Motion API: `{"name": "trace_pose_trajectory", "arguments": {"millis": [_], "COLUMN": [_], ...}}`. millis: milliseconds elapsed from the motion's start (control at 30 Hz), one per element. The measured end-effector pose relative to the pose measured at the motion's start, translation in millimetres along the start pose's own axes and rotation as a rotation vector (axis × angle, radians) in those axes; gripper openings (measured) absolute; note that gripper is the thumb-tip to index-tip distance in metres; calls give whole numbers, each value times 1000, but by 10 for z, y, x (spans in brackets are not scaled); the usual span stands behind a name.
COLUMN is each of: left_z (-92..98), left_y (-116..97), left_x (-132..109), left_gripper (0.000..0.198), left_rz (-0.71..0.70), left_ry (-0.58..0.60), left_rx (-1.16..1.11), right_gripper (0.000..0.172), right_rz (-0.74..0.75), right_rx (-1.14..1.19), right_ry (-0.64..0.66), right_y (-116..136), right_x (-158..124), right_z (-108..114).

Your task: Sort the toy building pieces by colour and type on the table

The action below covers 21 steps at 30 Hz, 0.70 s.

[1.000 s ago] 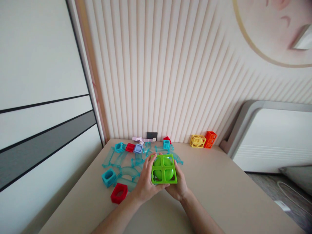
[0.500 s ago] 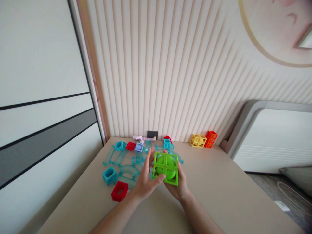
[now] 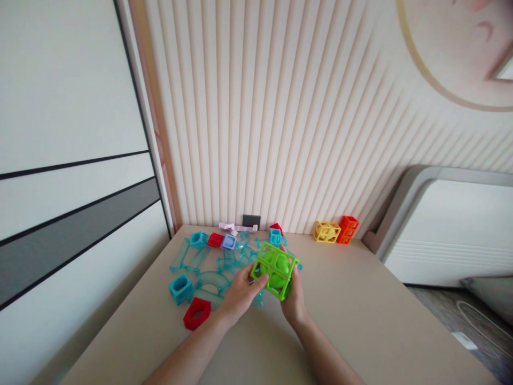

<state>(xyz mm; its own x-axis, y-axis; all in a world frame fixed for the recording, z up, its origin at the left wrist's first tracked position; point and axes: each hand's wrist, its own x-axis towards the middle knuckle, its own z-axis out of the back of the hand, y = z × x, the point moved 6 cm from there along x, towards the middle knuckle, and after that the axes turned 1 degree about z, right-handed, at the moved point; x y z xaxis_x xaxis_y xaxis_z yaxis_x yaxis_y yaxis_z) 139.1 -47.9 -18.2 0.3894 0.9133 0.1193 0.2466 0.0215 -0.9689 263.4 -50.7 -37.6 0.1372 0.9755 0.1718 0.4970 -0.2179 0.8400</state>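
A bright green plastic lattice cube with a green ball caged inside (image 3: pixel 274 270) is held just above the beige tabletop (image 3: pixel 360 305), near its middle; it is gripped between both hands. The left hand (image 3: pixel 240 291) is partly closed, its thumb and fingertips pressed to the cube's corner at nine o'clock. The right hand (image 3: pixel 294 303) is curled around the cube's underside and far side from five o'clock; nothing else is held by it.

A second ago one flat four-window face was turned squarely to the camera; the cube is now seen rotated and tilted, an edge turned upward so that two faces are shown; it has also been carried slightly toward twelve o'clock. The cube is thus judged to be turned over within the grip rather than set down.

Clear teal curved track pieces (image 3: pixel 208 280) are spread at nine to ten o'clock of the cube; a red square block (image 3: pixel 197 313) and a teal square block (image 3: pixel 180 287) lie at eight o'clock; a yellow lattice cube (image 3: pixel 325 231) and an orange lattice cube (image 3: pixel 347 229) are stood by the wall at one o'clock.
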Motion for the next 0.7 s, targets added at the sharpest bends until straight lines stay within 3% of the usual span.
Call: {"name": "trace_pose_trajectory", "arguments": {"millis": [100, 267, 367, 600, 700], "left_z": [-20, -9, 13, 132, 145], "left_y": [11, 77, 111, 121, 118], "left_x": [-13, -29, -27, 25, 33], "left_gripper": [53, 60, 62, 63, 65], "left_rz": [24, 68, 79, 37, 9], "left_ry": [13, 37, 39, -183, -207], "left_rx": [-109, -166, -162, -94, -97], "right_gripper": [58, 55, 52, 60, 62], "right_rz": [8, -112, -56, 48, 46], "right_rx": [-38, -65, -151, -333, -363], "right_ry": [-53, -72, -115, -208, -179], "right_y": [-33, -125, -84, -86, -112], "right_x": [39, 53, 56, 61, 39], "right_z": [112, 170, 196, 285, 257]}}
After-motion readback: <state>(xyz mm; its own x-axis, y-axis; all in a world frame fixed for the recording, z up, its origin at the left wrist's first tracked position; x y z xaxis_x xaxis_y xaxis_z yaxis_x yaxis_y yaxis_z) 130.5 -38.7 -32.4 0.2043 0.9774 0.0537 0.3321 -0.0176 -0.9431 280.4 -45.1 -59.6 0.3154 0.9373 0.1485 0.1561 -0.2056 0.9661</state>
